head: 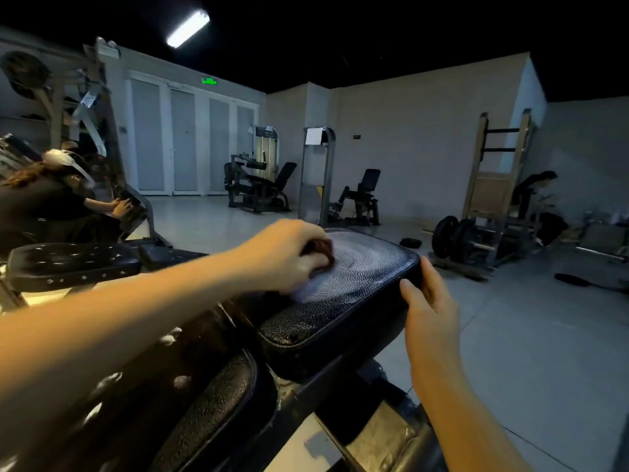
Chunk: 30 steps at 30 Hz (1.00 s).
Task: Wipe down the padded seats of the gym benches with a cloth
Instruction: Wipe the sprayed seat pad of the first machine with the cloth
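the padded seat (357, 281) of a black bench fills the middle of the frame, its pebbled surface shiny under the light. the left hand (289, 255), reaching in from the left edge, is curled around a bunched dark red cloth (321, 247) and presses it onto the far left part of the seat top. the right hand (427, 301), coming up from the lower right, grips the seat's right corner, thumb on the top edge and fingers wrapped round the side.

a second black pad (218, 403) of the same bench slopes down toward the bottom centre, just below the seat. at the left of the frame lies another bench pad (71, 264) with small bright flecks on it, and above it a seated person (51, 199) in dark clothes. two exercise machines (258, 185) stand in the centre background on the grey floor (531, 335). black weight plates (452, 236) sit at the right, near a wooden frame (493, 172), beside which another person (534, 192) bends forward. a strip light (188, 28) glows at the upper left.
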{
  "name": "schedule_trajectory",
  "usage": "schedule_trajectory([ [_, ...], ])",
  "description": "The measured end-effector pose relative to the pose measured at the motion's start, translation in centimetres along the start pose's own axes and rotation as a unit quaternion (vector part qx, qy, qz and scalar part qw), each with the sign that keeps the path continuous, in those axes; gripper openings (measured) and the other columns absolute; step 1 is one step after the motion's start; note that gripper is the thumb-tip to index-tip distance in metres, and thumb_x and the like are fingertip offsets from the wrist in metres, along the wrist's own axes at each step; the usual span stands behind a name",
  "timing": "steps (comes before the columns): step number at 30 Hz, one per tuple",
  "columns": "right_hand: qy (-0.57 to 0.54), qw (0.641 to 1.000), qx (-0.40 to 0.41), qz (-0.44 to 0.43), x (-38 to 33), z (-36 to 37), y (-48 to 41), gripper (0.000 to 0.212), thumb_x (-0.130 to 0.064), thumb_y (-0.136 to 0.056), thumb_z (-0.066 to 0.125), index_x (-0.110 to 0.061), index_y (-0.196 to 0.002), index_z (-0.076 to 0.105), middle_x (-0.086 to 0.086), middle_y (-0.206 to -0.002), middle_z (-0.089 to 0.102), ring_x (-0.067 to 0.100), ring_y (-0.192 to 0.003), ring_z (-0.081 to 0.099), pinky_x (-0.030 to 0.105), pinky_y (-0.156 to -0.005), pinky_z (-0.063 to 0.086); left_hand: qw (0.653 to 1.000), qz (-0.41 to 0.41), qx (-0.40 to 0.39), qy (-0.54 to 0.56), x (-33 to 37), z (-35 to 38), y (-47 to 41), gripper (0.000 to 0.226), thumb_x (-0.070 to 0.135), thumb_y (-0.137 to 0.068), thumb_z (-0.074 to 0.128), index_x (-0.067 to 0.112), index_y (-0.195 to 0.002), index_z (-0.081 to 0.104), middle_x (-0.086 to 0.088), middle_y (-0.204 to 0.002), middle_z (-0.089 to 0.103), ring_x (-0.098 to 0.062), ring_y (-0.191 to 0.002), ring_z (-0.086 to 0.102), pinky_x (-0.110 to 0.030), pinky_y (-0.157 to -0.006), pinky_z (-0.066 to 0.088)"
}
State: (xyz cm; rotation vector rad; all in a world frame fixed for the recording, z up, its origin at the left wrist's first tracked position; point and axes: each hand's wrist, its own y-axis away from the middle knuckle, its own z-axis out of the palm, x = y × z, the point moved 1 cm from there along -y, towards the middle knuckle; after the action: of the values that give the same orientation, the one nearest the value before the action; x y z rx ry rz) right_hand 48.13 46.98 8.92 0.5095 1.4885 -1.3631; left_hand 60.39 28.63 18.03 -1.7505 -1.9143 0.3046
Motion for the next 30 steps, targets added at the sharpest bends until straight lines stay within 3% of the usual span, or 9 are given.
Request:
schedule_trajectory([
  [6, 0.020, 1.000, 0.000, -0.019, -0.2, 0.1, 0.3, 0.050, -0.016, -0.104, 0.053, -0.030, -0.152, 0.045, -0.019, -0.131, 0.058, -0.003, -0.123, 0.054, 0.031, -0.109, 0.045, 0.992, -0.112, 0.030, -0.044, -2.4, 2.1, -8.5, 0.018, 0.025, -0.097, 0.064, 0.012, -0.107, 0.070, -0.010, -0.110, 0.069, -0.033, -0.102, 0.063, -0.040, -0.089, 0.051],
  [8, 0.016, 1.000, -0.002, -0.017, -0.4, 0.2, 0.3, 0.050, -0.016, -0.104, 0.053, -0.030, -0.151, 0.046, -0.022, -0.124, 0.059, -0.008, -0.114, 0.057, 0.026, -0.102, 0.048, 0.995, -0.087, 0.034, -0.023, 0.0, 2.9, -9.8, 0.016, 0.026, -0.096, 0.065, 0.013, -0.105, 0.069, -0.007, -0.110, 0.069, -0.032, -0.104, 0.063, -0.041, -0.091, 0.050],
  [12, 0.005, 1.000, 0.000, -0.004, -0.6, 0.1, 0.2, 0.048, -0.013, -0.104, 0.054, -0.028, -0.149, 0.048, -0.018, -0.125, 0.061, -0.004, -0.113, 0.060, 0.024, -0.095, 0.052, 0.998, 0.057, 0.006, 0.039, 4.8, 2.7, -5.5, 0.009, 0.024, -0.096, 0.066, 0.019, -0.103, 0.070, 0.007, -0.097, 0.068, -0.014, -0.091, 0.063, -0.033, -0.083, 0.050],
  [15, 0.003, 1.000, 0.003, -0.005, -0.5, 0.1, 0.1, 0.050, -0.013, -0.103, 0.054, -0.024, -0.152, 0.046, -0.010, -0.139, 0.059, 0.002, -0.125, 0.056, 0.031, -0.107, 0.048, 0.996, 0.089, -0.014, -0.006, 2.7, 0.6, 0.3, 0.007, 0.024, -0.097, 0.066, 0.022, -0.104, 0.069, 0.011, -0.096, 0.067, -0.007, -0.088, 0.061, -0.026, -0.079, 0.049],
  [18, 0.002, 1.000, 0.004, -0.007, -0.3, 0.3, 0.0, 0.053, -0.013, -0.104, 0.054, -0.024, -0.154, 0.043, -0.011, -0.144, 0.055, 0.002, -0.130, 0.052, 0.032, -0.113, 0.042, 0.997, 0.030, -0.014, -0.063, -1.8, -1.6, 2.2, 0.012, 0.024, -0.096, 0.067, 0.022, -0.107, 0.071, 0.010, -0.098, 0.069, -0.012, -0.090, 0.061, -0.030, -0.079, 0.047],
  [22, 0.024, 1.000, 0.007, -0.011, 0.1, 0.2, 0.0, 0.054, -0.018, -0.103, 0.054, -0.026, -0.155, 0.040, -0.011, -0.151, 0.050, 0.007, -0.140, 0.044, 0.043, -0.119, 0.037, 0.995, -0.041, 0.007, -0.086, -2.7, -0.1, -2.9, 0.004, 0.025, -0.097, 0.064, 0.020, -0.096, 0.065, 0.005, -0.092, 0.062, -0.024, -0.094, 0.062, -0.033, -0.077, 0.043],
  [24, 0.032, 0.999, 0.005, -0.014, 0.0, 0.2, 0.3, 0.054, -0.019, -0.103, 0.054, -0.026, -0.155, 0.040, -0.013, -0.148, 0.051, 0.006, -0.138, 0.045, 0.044, -0.119, 0.038, 0.997, -0.047, 0.022, -0.054, -1.0, 1.5, -5.9, 0.011, 0.026, -0.097, 0.064, 0.018, -0.103, 0.067, 0.000, -0.099, 0.066, -0.029, -0.101, 0.063, -0.037, -0.085, 0.047],
  [27, 0.024, 1.000, 0.006, -0.012, -0.4, 0.1, 0.4, 0.052, -0.018, -0.104, 0.055, -0.027, -0.153, 0.043, -0.011, -0.141, 0.056, 0.004, -0.130, 0.052, 0.039, -0.113, 0.045, 0.999, 0.025, 0.019, 0.005, 3.7, 2.6, -6.5, 0.012, 0.025, -0.097, 0.064, 0.018, -0.106, 0.067, 0.001, -0.105, 0.068, -0.022, -0.101, 0.063, -0.040, -0.089, 0.050],
  [30, 0.015, 1.000, 0.001, -0.009, -0.6, 0.1, 0.3, 0.047, -0.014, -0.104, 0.054, -0.029, -0.148, 0.050, -0.010, -0.133, 0.062, 0.002, -0.121, 0.058, 0.030, -0.103, 0.051, 0.991, 0.127, -0.019, 0.038, 5.6, 1.7, -1.6, 0.006, 0.023, -0.098, 0.064, 0.026, -0.102, 0.064, 0.015, -0.097, 0.064, -0.001, -0.091, 0.059, -0.024, -0.084, 0.048],
])
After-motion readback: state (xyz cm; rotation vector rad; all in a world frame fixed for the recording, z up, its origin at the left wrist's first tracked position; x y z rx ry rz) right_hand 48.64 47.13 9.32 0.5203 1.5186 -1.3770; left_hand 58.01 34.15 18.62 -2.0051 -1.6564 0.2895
